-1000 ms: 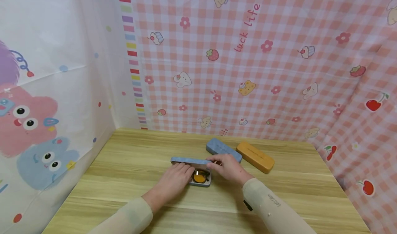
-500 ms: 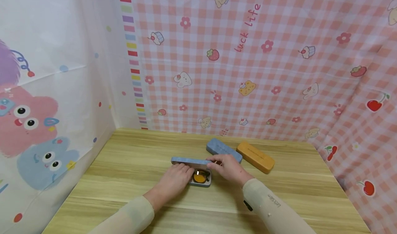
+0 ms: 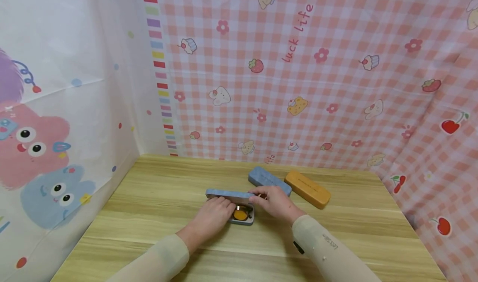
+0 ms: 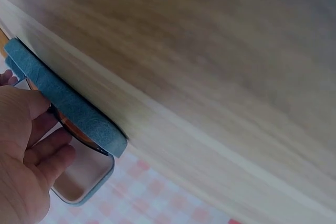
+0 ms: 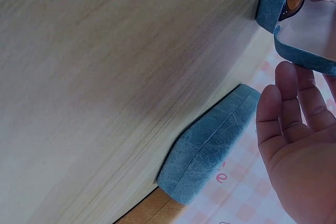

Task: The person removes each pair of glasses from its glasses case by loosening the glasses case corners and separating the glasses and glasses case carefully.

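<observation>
A blue glasses case [image 3: 228, 193] stands open on the table, its lid raised at the back. Inside its right half show sunglasses [image 3: 240, 214] with orange lenses and a dark frame. My left hand [image 3: 212, 216] reaches into the case from the left, thumb and curled fingers at the frame of the sunglasses; it covers the left half of the case. My right hand [image 3: 275, 203] pinches the right end of the raised lid between thumb and fingers. In the right wrist view its fingertips [image 5: 286, 72] are at the lid's edge.
Behind my right hand lies a second blue glasses case [image 3: 267, 179], closed. An orange glasses case [image 3: 308, 189] lies closed to its right. The wooden table [image 3: 157, 178] meets a pink checked cloth [image 3: 239, 78] at the back, with a white printed cloth [image 3: 93, 120] on the left.
My left hand has shifted slightly to the right over the case. The right hand and the raised lid stay where they were.
</observation>
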A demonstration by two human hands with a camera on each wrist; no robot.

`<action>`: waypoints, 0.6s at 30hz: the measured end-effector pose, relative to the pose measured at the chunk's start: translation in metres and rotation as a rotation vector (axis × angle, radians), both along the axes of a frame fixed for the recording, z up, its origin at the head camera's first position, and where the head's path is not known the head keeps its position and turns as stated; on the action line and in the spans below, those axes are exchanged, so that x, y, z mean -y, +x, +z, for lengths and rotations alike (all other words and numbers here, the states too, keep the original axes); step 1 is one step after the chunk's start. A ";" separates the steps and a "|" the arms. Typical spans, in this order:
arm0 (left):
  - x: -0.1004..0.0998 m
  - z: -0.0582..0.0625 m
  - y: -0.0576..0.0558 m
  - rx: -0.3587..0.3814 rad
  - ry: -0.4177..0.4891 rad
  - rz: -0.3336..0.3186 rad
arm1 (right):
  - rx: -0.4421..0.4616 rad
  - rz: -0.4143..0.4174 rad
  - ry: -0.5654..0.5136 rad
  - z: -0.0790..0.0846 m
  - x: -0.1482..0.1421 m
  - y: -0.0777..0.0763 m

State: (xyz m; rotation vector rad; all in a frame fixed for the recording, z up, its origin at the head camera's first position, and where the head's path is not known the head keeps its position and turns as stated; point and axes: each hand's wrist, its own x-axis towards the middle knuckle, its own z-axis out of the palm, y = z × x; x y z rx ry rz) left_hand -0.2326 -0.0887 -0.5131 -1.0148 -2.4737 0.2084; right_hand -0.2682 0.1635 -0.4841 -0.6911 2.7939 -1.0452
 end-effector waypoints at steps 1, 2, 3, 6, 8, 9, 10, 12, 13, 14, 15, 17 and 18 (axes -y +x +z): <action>-0.001 0.000 0.000 -0.001 -0.001 0.002 | -0.003 -0.001 0.000 0.000 0.000 0.000; -0.001 0.000 0.000 -0.001 0.000 0.005 | -0.006 -0.003 -0.001 0.000 0.000 0.000; -0.001 0.000 0.000 0.001 0.000 0.008 | -0.008 -0.004 -0.001 0.000 0.000 0.000; -0.003 -0.002 -0.001 0.006 0.004 0.015 | -0.011 -0.004 -0.002 0.000 0.001 -0.001; -0.003 -0.002 -0.001 0.004 0.005 0.018 | -0.013 0.002 0.001 0.000 0.000 -0.001; -0.004 -0.002 -0.001 0.003 0.005 0.019 | -0.012 0.003 0.005 0.000 0.001 -0.001; -0.004 -0.002 -0.001 0.001 0.002 0.021 | -0.011 0.003 0.007 0.000 0.001 -0.001; -0.004 -0.001 0.000 -0.003 -0.002 0.025 | -0.010 0.003 0.010 0.000 0.001 0.000; -0.004 -0.001 0.000 -0.004 -0.002 0.026 | -0.010 0.003 0.012 0.000 0.001 0.000; -0.005 -0.001 0.000 -0.003 -0.001 0.028 | -0.008 0.004 0.013 0.000 0.001 0.000; -0.005 -0.001 0.000 -0.004 0.002 0.028 | -0.005 0.000 0.013 0.000 0.001 0.000; -0.005 -0.001 0.000 -0.006 0.009 0.028 | -0.006 0.001 0.010 0.000 0.001 0.000; -0.005 -0.001 0.000 -0.008 0.014 0.027 | -0.006 0.001 0.009 0.000 0.001 0.000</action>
